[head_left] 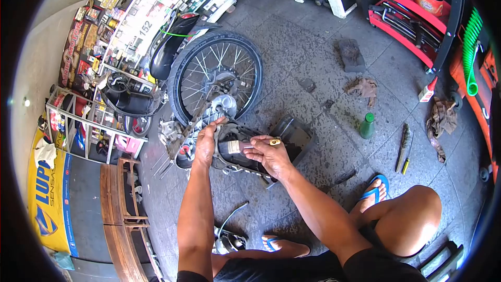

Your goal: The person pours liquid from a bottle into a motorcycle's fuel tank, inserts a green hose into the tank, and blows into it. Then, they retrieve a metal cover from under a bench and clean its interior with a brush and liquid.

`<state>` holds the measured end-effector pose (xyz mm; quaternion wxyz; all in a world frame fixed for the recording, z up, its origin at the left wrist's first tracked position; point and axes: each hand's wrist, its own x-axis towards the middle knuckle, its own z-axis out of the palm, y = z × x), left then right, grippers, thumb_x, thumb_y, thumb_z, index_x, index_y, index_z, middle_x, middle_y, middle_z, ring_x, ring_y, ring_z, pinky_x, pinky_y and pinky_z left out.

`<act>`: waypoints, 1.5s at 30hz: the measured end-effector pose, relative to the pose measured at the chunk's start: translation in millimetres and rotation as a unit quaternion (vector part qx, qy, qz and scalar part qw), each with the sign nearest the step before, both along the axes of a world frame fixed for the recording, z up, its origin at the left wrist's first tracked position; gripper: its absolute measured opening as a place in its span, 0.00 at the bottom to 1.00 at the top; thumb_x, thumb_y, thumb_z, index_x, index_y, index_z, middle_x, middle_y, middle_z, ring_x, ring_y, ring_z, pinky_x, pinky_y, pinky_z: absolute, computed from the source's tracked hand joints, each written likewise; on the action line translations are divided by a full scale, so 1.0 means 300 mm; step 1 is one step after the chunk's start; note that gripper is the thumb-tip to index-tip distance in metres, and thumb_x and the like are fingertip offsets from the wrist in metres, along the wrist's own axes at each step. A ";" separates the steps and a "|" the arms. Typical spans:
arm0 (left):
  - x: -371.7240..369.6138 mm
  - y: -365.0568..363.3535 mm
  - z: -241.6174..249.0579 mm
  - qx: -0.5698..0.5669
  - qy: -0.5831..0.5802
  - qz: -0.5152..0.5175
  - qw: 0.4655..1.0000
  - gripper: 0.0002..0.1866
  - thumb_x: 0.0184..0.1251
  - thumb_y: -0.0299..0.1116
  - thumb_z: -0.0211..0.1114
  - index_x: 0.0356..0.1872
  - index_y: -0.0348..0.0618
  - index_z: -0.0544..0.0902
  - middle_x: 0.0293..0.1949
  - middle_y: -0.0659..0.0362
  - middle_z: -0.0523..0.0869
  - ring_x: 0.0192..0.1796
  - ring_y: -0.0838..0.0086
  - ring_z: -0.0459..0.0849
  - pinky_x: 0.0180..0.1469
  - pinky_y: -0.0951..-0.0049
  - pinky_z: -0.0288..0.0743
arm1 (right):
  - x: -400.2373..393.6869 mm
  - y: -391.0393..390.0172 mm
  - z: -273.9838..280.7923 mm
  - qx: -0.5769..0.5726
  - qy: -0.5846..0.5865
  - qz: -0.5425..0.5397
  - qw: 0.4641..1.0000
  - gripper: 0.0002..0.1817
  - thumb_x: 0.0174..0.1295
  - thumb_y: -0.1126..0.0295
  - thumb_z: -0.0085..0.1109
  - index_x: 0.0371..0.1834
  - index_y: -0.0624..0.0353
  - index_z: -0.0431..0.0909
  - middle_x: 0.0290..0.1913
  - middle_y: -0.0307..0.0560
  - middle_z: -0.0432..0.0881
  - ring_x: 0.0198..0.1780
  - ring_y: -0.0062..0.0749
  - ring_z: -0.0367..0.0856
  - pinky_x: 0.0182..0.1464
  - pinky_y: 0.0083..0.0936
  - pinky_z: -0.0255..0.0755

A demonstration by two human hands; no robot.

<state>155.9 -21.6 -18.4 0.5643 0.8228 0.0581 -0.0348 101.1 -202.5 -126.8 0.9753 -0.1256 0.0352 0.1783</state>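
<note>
In my right hand (266, 154) is a flat paintbrush (234, 147), gripped by its dark handle with the pale bristles facing left. The brush is over the open cavity of a metal engine casing (240, 131). My left hand (206, 143) is closed on the casing's left part, its fingertips at the upper rim. Just beyond, a spoked motorcycle wheel (253, 86) with a black tyre adjoins the casing. Below and right of the casing, partly hidden by it, sits a dark tray (300, 134).
A green bottle (367, 126) and a red-capped white bottle (428, 90) stand on the tiled floor. Rags (362, 89) and long thin tools (403, 149) lie nearby. A red tool cart (407, 36) is at upper right; a wooden bench (117, 198) is at left.
</note>
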 end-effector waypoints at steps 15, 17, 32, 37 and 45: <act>-0.048 -0.022 -0.022 0.099 -0.078 0.019 0.992 0.25 0.68 0.47 0.65 0.56 0.36 0.84 0.53 0.54 0.85 0.57 0.69 0.79 0.64 0.70 0.67 | 0.123 -0.099 -0.480 -0.839 -0.136 0.077 0.521 0.12 0.61 0.67 0.59 0.40 0.63 0.86 0.42 0.64 0.85 0.46 0.57 0.85 0.50 0.45 0.80; -0.054 -0.006 -0.022 0.125 -0.088 0.021 0.988 0.26 0.70 0.48 0.62 0.56 0.35 0.83 0.53 0.54 0.85 0.56 0.70 0.79 0.64 0.70 0.67 | 0.102 -0.077 -0.457 -0.837 -0.129 0.063 0.527 0.12 0.61 0.66 0.59 0.40 0.62 0.86 0.41 0.64 0.85 0.46 0.58 0.85 0.50 0.45 0.80; -0.024 0.055 -0.035 0.043 -0.064 0.061 0.995 0.27 0.79 0.49 0.50 0.55 0.34 0.83 0.46 0.57 0.87 0.47 0.74 0.82 0.54 0.73 0.74 | 0.023 -0.001 -0.024 -0.036 0.181 -0.093 0.978 0.07 0.65 0.73 0.60 0.42 0.64 0.79 0.34 0.51 0.86 0.31 0.32 0.87 0.32 0.26 0.85; -0.028 0.035 -0.026 0.065 -0.064 0.067 0.994 0.27 0.78 0.50 0.51 0.55 0.33 0.84 0.46 0.57 0.87 0.46 0.73 0.82 0.54 0.73 0.74 | -0.016 0.149 0.025 0.109 0.229 -0.106 0.962 0.11 0.66 0.71 0.60 0.49 0.62 0.75 0.41 0.53 0.85 0.39 0.36 0.87 0.44 0.31 0.85; -0.008 0.068 -0.035 0.063 -0.068 0.042 0.995 0.25 0.78 0.48 0.52 0.54 0.33 0.84 0.48 0.57 0.87 0.49 0.74 0.81 0.57 0.73 0.71 | -0.035 0.102 0.003 0.063 0.136 -0.025 0.988 0.07 0.65 0.75 0.60 0.45 0.64 0.79 0.42 0.54 0.86 0.37 0.37 0.88 0.39 0.31 0.87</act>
